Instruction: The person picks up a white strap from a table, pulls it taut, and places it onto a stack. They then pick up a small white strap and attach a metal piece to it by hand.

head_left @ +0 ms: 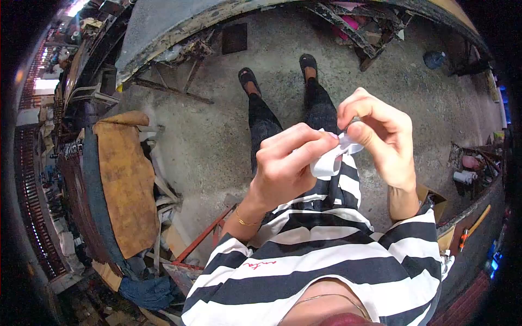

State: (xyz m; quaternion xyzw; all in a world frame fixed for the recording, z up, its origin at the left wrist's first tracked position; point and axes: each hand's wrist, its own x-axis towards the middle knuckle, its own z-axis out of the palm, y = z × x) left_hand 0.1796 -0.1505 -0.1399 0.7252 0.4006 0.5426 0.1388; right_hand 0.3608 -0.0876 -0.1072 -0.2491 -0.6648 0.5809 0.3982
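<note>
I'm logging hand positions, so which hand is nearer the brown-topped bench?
Left. The left hand is between the brown-topped bench and the right hand, which is farther off; both pinch the white strip.

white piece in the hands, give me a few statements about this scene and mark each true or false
1. Both the left hand and the right hand pinch the white piece. True.
2. A gold bracelet sits on the right wrist. False: it is on the left wrist.
3. The person wears a black-and-white striped top. True.
4. The person stands barefoot. False: dark sandals are on both feet.
5. The white piece rests on the brown-topped table. False: it is held in the air in front of the body, apart from the table.
</note>
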